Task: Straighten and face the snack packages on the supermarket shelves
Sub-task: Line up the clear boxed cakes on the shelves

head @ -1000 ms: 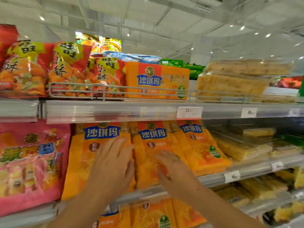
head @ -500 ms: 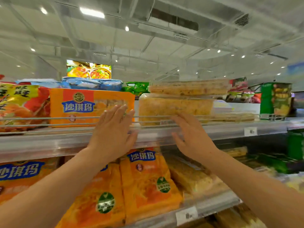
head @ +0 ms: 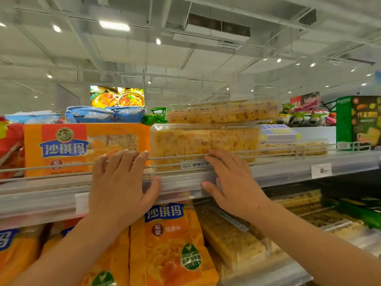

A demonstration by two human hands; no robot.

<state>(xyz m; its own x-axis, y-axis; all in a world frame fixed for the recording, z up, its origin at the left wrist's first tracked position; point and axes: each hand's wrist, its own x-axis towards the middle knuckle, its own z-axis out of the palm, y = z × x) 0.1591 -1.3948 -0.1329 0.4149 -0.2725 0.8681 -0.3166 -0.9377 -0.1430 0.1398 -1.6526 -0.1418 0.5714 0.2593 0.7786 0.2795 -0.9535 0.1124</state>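
Note:
On the upper shelf (head: 288, 172) stands an orange snack package (head: 68, 149) with blue lettering, and right of it a clear plastic box (head: 204, 141) of yellow puffed snack with a second clear box (head: 224, 112) stacked on top. My left hand (head: 121, 186) is raised in front of the orange package's right end, fingers straight at the wire rail (head: 175, 157), thumb on the shelf edge. My right hand (head: 233, 182) reaches to the lower front of the clear box, fingers straight at the rail. Neither hand grips anything.
Red snack bags (head: 10, 149) sit at the far left of the upper shelf, blue bags (head: 103, 114) behind. A green carton (head: 358, 120) stands at the right. The lower shelf holds orange bags (head: 173, 244) and more clear boxes (head: 231, 240). A price tag (head: 321, 170) hangs on the shelf edge.
Both hands rose from the orange bags on the lower shelf to the upper shelf's rail. Since half a second ago they have moved closer to the orange package and the clear box.

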